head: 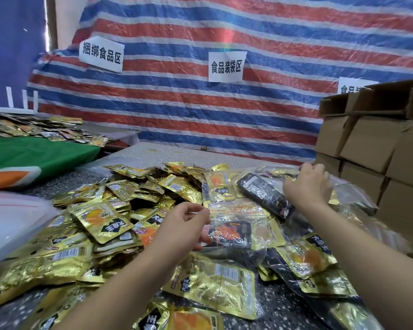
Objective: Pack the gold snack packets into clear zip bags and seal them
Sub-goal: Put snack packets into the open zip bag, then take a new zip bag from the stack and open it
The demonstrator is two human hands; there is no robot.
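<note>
We saw crinkled gold foil packets (110, 222) heaped mid-worktop. The left hand (186, 225) hung loosely curled, holding nothing; the right hand (308, 184) pinched glossy clear bags (348, 194).

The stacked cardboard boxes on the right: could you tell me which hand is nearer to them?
Right. The right hand reaches out over the clear bags just beside the boxes; the left hand is over the middle of the packet pile, farther from them.
</note>
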